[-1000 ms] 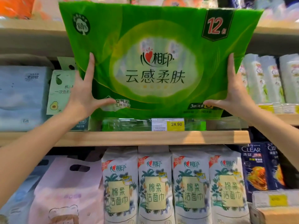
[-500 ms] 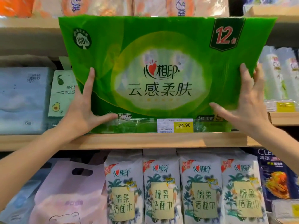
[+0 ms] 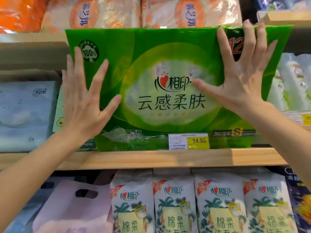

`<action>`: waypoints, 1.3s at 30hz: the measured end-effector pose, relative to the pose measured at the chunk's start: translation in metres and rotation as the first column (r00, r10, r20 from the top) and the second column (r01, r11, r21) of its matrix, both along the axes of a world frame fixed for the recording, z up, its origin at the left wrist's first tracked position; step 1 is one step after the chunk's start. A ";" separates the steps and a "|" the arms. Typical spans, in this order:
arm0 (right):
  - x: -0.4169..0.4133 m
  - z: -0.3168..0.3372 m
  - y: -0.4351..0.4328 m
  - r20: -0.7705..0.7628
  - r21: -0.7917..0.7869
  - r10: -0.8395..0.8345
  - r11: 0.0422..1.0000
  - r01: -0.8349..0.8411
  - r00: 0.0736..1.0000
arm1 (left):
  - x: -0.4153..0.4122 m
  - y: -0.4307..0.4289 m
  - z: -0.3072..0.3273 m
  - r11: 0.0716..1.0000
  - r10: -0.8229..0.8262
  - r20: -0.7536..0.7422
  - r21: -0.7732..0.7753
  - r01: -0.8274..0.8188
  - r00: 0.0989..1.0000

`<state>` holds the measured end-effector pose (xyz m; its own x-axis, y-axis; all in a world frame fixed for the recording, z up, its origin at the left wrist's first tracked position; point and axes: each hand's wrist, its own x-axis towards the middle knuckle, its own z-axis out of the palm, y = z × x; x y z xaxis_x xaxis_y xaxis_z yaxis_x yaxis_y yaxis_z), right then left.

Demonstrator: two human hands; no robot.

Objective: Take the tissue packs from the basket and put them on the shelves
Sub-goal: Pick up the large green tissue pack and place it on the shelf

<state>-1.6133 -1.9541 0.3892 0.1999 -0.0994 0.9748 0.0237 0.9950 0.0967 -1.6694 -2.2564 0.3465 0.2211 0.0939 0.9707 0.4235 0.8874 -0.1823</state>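
Note:
A large green tissue pack (image 3: 168, 64) stands upright on the wooden middle shelf (image 3: 151, 158), its front facing me, behind a clear price rail. My left hand (image 3: 84, 100) lies flat against the pack's left side with fingers spread. My right hand (image 3: 242, 76) presses flat on the upper right of the pack's front, fingers spread and covering part of the "12" mark. Neither hand curls round anything. The basket is out of view.
A yellow price tag (image 3: 188, 141) reads 24.90 on the shelf rail. Blue-grey packs (image 3: 25, 111) stand left, white bottles (image 3: 294, 81) right, orange packs (image 3: 117, 10) above. White wipe packs (image 3: 198, 204) and a pink bag (image 3: 70, 207) fill the shelf below.
The pack has gone down and back onto the middle shelf. Both hands have shifted from gripping its lower edges to lying flat on its front.

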 end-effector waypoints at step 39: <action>-0.023 0.014 0.006 0.025 0.040 -0.044 0.998 0.043 0.999 | -0.004 0.043 0.060 0.970 0.237 -0.047 0.060 -0.234 0.970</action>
<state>-1.6365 -1.9485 0.4035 0.1695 -0.1461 0.9746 0.0634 0.9885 0.1372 -1.6736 -2.2131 0.4066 0.2505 0.0973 0.9632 0.1923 0.9701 -0.1481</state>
